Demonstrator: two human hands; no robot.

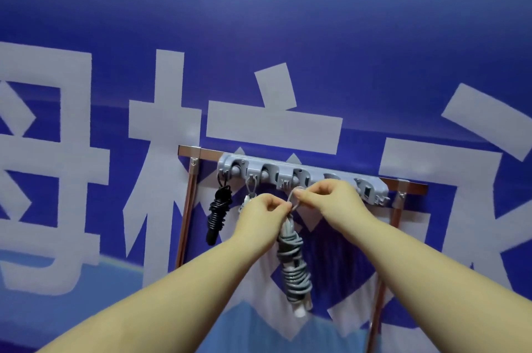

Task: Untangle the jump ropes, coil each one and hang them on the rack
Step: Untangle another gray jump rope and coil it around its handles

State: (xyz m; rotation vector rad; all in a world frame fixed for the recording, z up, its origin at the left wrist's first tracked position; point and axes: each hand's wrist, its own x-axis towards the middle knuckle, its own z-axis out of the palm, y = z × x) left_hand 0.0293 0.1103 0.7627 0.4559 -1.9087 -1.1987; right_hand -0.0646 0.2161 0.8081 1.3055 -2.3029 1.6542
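Between both hands hangs a coiled grey rope [293, 263]; the left hand [263, 215] and right hand [325, 194] pinch its top loop just below the rack [302, 177]. Left of them hangs a black rope [218, 213].

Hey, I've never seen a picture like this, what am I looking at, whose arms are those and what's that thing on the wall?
This is one picture from a camera worn on a person's head, looking forward and down, so the two bare arms are the wearer's own. There is no machine. On the blue banner wall with big white characters, a metal frame carries a grey rack with hooks. A coiled black jump rope already hangs from the leftmost hook, and something pale hangs at the next hook, mostly hidden. The left hand and right hand both pinch the top loop of a coiled grey jump rope, holding it just under the rack, not yet hooked.
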